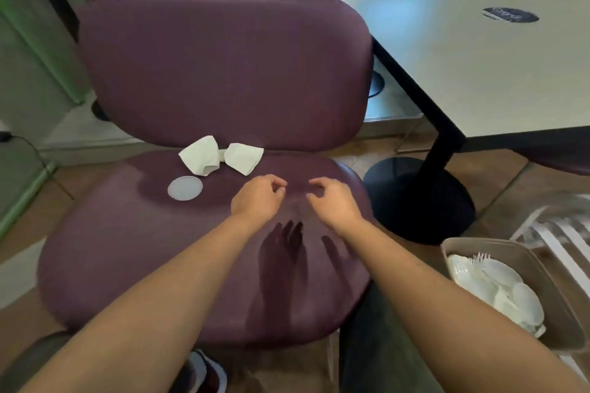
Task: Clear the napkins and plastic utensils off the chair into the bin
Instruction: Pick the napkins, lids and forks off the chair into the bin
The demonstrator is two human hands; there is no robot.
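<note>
i see bin (453,249) near right, holding white plastic utensils (498,289). two crumpled white napkins (223,155) lie far on chair (134,249) seat, round lid (185,188) beside them. left hand (257,199), right hand (332,201) loosely curled, grasping nothing.

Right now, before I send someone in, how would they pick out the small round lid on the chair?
Find the purple padded chair seat in the middle of the view. Toward its back left, just in front of two crumpled white paper napkins, lies a small translucent white plastic lid. It is the only flat, round disc there; the napkins are folded and wrinkled.
</note>
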